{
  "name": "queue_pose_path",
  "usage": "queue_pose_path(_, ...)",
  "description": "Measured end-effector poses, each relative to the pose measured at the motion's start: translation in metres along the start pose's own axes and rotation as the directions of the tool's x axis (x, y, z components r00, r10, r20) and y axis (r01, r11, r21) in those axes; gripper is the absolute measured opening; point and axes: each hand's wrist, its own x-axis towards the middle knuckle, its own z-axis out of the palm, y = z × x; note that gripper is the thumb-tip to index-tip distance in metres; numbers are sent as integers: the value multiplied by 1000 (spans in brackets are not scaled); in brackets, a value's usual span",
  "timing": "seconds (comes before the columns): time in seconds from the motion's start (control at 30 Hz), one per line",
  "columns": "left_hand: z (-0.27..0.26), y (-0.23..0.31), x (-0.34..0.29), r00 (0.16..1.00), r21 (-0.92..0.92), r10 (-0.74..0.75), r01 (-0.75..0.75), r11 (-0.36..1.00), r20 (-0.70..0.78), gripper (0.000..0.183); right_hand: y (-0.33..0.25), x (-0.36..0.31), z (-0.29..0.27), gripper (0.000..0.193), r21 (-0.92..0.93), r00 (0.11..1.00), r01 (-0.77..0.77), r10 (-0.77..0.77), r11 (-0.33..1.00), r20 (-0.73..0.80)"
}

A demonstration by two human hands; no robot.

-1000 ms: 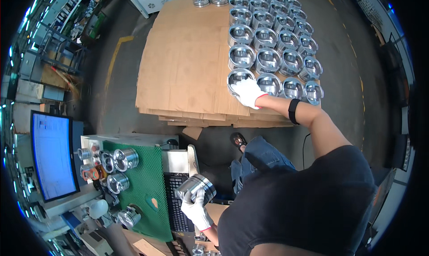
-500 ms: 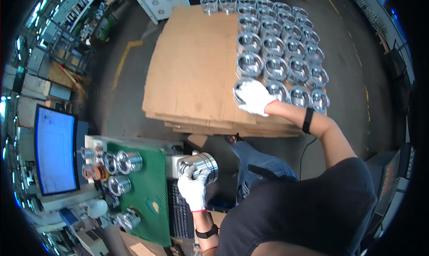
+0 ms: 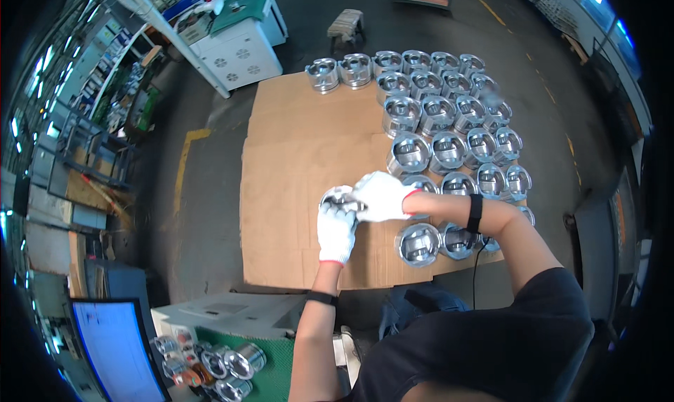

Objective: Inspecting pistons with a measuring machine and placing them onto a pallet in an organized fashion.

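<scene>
Both my white-gloved hands meet at one shiny metal piston above the bare part of the cardboard. My left hand grips it from the near side, fingers wrapped at its edge. From the right, my right hand closes over its other side; the fingertips are partly hidden there. Rows of similar pistons stand upright to the right of my hands, hollow side up. My right forearm passes over some of them and hides them in part. A single piston stands at the near left corner of the rows.
At the lower left, more pistons lie on a green mat by a monitor. A white cabinet stands beyond the far left corner of the cardboard, and a small stool behind it. A black cable hangs near my right arm.
My left hand has brought the piston from beside the keyboard up over the cardboard. My right hand has left the piston in the rows and joined it. The view has shifted too.
</scene>
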Motion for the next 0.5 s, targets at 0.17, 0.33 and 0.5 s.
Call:
queue_pose_path(0.17, -89, 25, 23, 983, 78, -171, 177, 981, -73, 43, 6, 12, 20, 37, 28, 986, 66, -61, 997, -152)
queue_pose_path(0.33, -48, -70, -41, 704, 360, -661, 565, 743, 259, 101, -5, 72, 149, 32, -140, 996, 87, -85, 986, 21)
queue_pose_path(0.5, -27, -82, -30, 376, 542, -774, 559, 628, 509, 128, 36, 78, 42, 31, 199, 981, 193, -194, 961, -14)
